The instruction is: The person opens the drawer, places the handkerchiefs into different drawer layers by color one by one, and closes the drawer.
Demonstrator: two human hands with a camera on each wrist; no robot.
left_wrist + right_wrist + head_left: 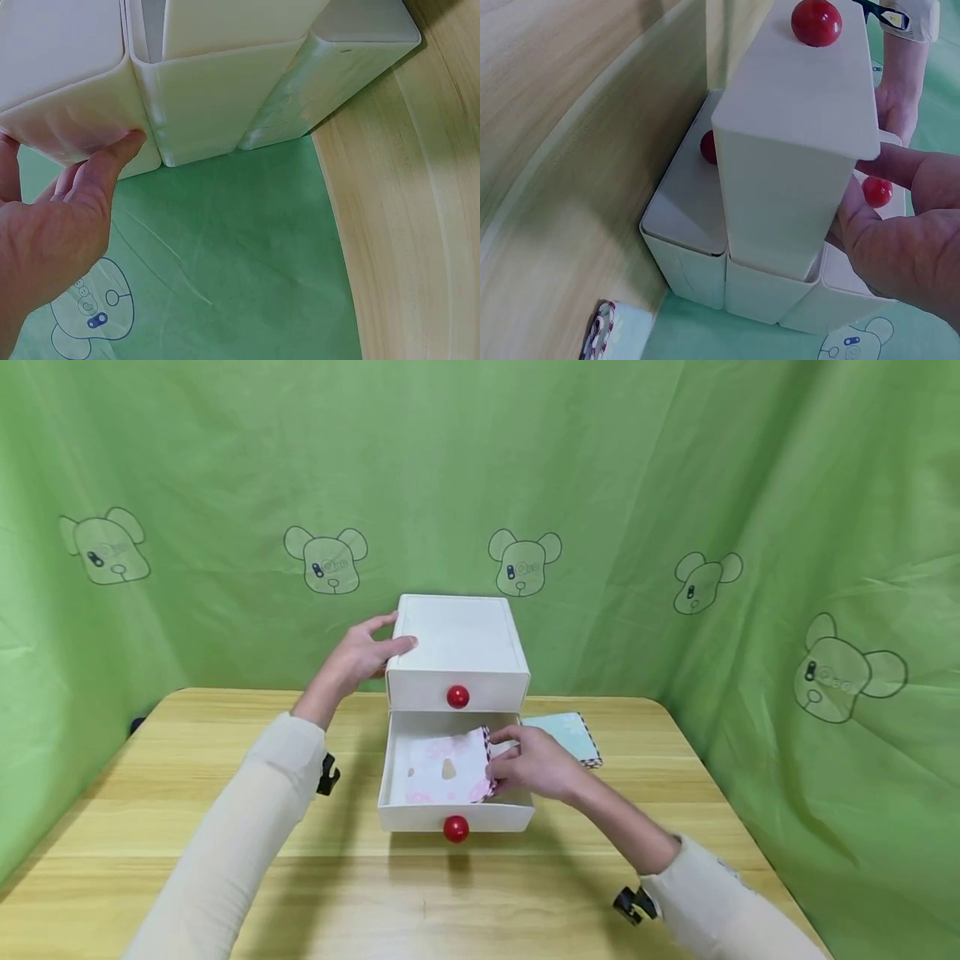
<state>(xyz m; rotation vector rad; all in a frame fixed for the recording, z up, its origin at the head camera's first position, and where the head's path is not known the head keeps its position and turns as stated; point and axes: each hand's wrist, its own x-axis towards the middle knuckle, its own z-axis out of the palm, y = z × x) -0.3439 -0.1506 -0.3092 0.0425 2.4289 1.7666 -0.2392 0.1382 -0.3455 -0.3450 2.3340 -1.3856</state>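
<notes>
A white three-tier drawer unit (pixel 457 631) with red knobs stands at the table's far edge, its middle drawer (pixel 420 817) pulled out. My left hand (pixel 365 652) rests on the unit's upper left, thumb on top, other fingers along its side; in the left wrist view, fingers touch the casing. Inside the drawer lies a pink-and-white patterned handkerchief (pixel 442 764) with a striped edge. My right hand (pixel 536 762) reaches over the drawer's right wall and pinches that edge between thumb and fingers. In the right wrist view the drawer wall hides the handkerchief and fingertips.
A folded pale blue handkerchief (pixel 566 735) with a striped edge lies on the table (pixel 187 827), right of the unit. Green curtains (pixel 450 468) with bear-head drawings hang behind and at both sides. The bottom drawer (pixel 682 202) is closed.
</notes>
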